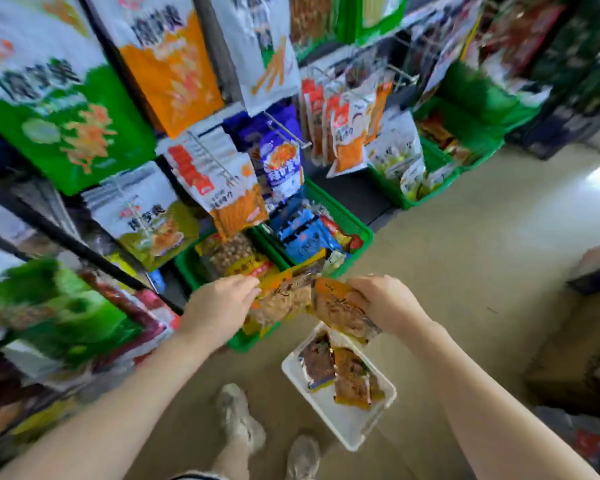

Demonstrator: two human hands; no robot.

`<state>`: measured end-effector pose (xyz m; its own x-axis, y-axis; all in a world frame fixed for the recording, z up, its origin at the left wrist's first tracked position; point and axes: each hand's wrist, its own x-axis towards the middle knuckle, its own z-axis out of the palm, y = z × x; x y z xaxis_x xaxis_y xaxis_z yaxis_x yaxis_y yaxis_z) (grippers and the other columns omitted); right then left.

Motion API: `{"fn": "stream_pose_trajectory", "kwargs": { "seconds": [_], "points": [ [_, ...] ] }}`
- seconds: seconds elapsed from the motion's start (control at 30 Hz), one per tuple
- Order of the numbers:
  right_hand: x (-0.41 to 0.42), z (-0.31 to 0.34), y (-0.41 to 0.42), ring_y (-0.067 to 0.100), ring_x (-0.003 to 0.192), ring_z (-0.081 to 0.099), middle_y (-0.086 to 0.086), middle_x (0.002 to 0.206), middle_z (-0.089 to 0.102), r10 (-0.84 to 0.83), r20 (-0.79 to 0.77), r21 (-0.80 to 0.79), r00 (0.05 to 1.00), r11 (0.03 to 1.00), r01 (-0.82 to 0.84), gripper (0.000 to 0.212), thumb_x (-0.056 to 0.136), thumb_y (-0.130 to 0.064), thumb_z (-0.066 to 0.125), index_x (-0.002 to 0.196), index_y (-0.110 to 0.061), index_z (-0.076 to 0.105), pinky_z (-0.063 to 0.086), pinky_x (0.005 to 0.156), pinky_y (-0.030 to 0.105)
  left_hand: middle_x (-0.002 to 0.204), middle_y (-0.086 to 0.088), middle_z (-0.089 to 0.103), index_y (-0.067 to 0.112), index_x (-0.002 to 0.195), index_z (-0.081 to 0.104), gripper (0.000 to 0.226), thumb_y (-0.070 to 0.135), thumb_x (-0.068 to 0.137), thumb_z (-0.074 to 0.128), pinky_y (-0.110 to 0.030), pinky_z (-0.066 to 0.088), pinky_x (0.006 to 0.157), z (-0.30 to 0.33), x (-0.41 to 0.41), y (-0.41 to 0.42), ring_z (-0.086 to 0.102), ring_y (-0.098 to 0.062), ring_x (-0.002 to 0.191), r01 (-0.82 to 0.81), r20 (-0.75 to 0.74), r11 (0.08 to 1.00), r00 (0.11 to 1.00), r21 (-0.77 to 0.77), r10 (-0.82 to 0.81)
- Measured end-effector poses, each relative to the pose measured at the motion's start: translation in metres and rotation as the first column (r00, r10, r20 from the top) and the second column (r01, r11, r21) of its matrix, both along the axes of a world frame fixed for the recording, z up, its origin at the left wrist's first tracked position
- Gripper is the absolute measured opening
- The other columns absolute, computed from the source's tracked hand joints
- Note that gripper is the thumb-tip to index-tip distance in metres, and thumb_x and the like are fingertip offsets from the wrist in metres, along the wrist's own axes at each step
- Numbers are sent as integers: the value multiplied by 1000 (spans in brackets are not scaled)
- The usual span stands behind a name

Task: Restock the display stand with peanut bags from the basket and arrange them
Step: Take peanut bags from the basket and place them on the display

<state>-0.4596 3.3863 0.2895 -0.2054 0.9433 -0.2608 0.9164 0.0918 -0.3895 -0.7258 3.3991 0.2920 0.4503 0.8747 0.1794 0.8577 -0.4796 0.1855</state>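
My left hand [222, 304] grips an orange-and-brown peanut bag [281, 299] by its upper left edge, over the front of a green bin [187, 263] on the display stand. Close beside it, my right hand [383, 299] holds a second peanut bag [340, 306] of the same kind, tilted down to the right. The two bags touch in the middle. Below them on the floor stands a white basket [347, 424] with a few more peanut bags [350, 379] lying flat at its far end. The picture is blurred by motion.
A second green bin [357, 230] with blue packets sits right of the first. Snack bags hang on hooks above, orange [236, 202] and blue [281, 161]. More green bins [440, 161] stand further right. My two shoes [243, 417] are beside the basket. A dark object [593, 282] lies at right.
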Motion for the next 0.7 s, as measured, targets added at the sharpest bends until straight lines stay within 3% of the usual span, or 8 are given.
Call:
{"fn": "stream_pose_trajectory", "kwargs": {
  "seconds": [0.13, 0.27, 0.33, 0.4, 0.5, 0.6, 0.7],
  "points": [
    [-66, 78, 27, 31, 99, 60, 10, 100, 68, 147, 4, 233, 989, 962, -144, 21, 91, -27, 51, 102, -13, 60, 45, 73, 37, 69, -3, 72, 12, 79, 72, 36, 30, 84, 41, -25, 51, 39, 83, -69, -25, 69, -19, 57, -151, 9, 964, 988, 221, 153],
    [-148, 150, 46, 32, 83, 58, 13, 81, 59, 338, -100, 311, 936, 904, -294, 17, 92, -24, 52, 103, -12, 59, 30, 62, 31, 70, -8, 73, 7, 82, 71, 30, 23, 82, 46, -30, 49, 35, 153, -140, -47, 69, -24, 54, -244, 26, 845, 964, 476, 264],
    [-192, 184, 54, 33, 85, 59, 14, 83, 61, 430, -89, 385, 898, 847, -367, 19, 94, -24, 50, 104, -10, 57, 33, 61, 34, 69, -8, 70, 11, 87, 64, 21, 23, 86, 47, -30, 49, 35, 180, -181, -57, 67, -25, 53, -302, 40, 768, 939, 565, 340],
    [-236, 221, 56, 33, 90, 61, 12, 95, 66, 472, 20, 504, 882, 757, -416, 24, 95, -27, 46, 111, -11, 55, 36, 60, 36, 73, -9, 70, 13, 92, 58, 18, 25, 90, 45, -32, 50, 37, 209, -224, -68, 67, -27, 55, -354, 75, 695, 914, 626, 398],
    [-294, 267, 59, 34, 91, 62, 11, 100, 67, 451, 231, 651, 862, 587, -482, 24, 97, -32, 41, 112, -16, 52, 38, 60, 34, 80, -13, 70, 10, 95, 64, 31, 28, 94, 39, -35, 48, 38, 257, -285, -83, 66, -33, 56, -427, 131, 593, 870, 683, 475],
    [-348, 305, 60, 34, 93, 62, 8, 103, 67, 401, 314, 704, 861, 510, -494, 23, 96, -32, 40, 115, -22, 51, 45, 67, 36, 90, -19, 70, 7, 100, 65, 35, 27, 91, 38, -44, 53, 44, 302, -347, -88, 67, -39, 65, -500, 217, 540, 836, 677, 504],
    [-396, 332, 64, 32, 88, 64, 5, 99, 67, 374, 351, 757, 858, 426, -496, 20, 96, -27, 42, 115, -23, 49, 42, 65, 33, 95, -23, 69, 1, 101, 65, 35, 23, 89, 42, -51, 55, 54, 336, -410, -81, 69, -40, 78, -492, 211, 516, 834, 701, 509]
  ]
}}
